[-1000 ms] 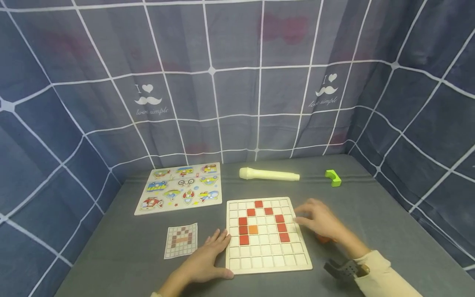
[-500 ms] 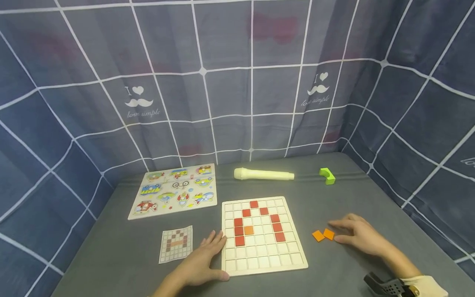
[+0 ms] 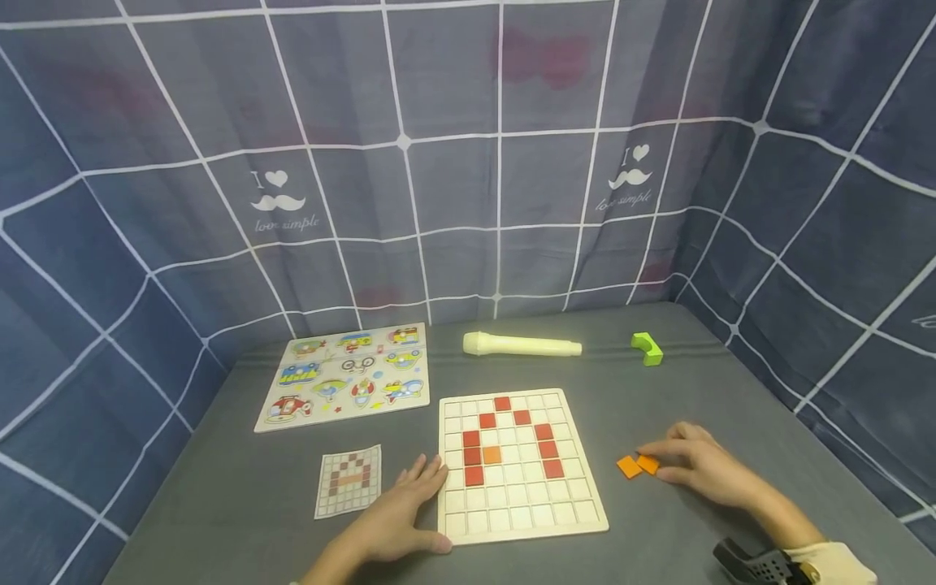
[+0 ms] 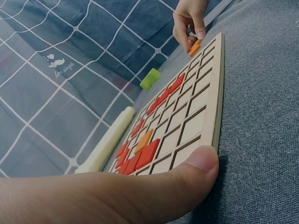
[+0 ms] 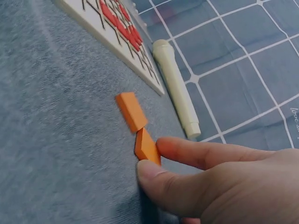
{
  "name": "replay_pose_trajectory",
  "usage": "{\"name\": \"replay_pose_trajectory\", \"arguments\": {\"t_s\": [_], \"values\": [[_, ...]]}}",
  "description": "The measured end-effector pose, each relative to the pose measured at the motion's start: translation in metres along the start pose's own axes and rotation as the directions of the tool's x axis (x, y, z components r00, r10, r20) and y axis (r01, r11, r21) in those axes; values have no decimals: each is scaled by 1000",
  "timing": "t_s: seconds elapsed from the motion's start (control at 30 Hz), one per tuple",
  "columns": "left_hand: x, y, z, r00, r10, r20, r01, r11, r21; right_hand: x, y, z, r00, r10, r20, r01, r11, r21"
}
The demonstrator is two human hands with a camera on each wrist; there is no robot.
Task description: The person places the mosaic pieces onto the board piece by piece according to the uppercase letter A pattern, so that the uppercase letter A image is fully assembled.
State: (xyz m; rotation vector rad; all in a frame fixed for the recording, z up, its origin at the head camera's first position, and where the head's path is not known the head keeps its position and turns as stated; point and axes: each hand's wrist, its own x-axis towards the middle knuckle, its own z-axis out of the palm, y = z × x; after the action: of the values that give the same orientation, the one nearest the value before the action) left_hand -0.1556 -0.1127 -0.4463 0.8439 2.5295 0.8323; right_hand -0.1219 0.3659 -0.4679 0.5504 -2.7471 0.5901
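two small orange tiles [image 3: 638, 465] are lying flat on the grey table [image 3: 695, 382], right of the grid board and touching each other at a corner. the nearer-right one of the pair [image 5: 147, 146] is being pinched between the thumb and forefinger of the right hand [image 3: 705, 467], whose fingers are pressing in on its edges from either side while it is resting on the cloth; the other tile [image 5: 131, 111] is lying free, just beyond the fingertips.

the wooden grid board [image 3: 517, 465] is sitting in the middle of the table, near the person, with red tiles [image 3: 547, 449] forming an arch shape in its cells and one orange tile [image 3: 491, 455] sitting inside that arch on the left. the left hand [image 3: 398, 512] is resting spread and relaxed at the board's near left corner, its thumb [image 4: 187, 175] pressing along the near edge and its fingers lying against the left edge.

left of that hand a small pattern card [image 3: 348, 480] is lying flat, showing a similar grid picture. farther left and back, a vehicle puzzle board [image 3: 344, 376] is lying on the table. at the far side a cream cylinder shaped like a toy microphone [image 3: 521, 345] is lying on its side, and to its right a green curved block [image 3: 647, 348] is sitting well apart from everything else.
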Motion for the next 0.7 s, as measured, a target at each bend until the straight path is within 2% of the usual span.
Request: {"name": "replay_pose_trajectory", "arguments": {"t_s": [0.1,0.33,0.7], "values": [[1,0,0,1000,-4,4,4,1000,3,-5,1,1,1000,7,-15,-8,1000,-23],[0,0,-1,1000,-13,7,13,1000,-2,-12,2,-1,996,90,-25,-91,995,-48],[0,-1,-2,1000,-1,-1,1,1000,-7,-11,0,-2,992,119,-39,-121,992,-41]]}}
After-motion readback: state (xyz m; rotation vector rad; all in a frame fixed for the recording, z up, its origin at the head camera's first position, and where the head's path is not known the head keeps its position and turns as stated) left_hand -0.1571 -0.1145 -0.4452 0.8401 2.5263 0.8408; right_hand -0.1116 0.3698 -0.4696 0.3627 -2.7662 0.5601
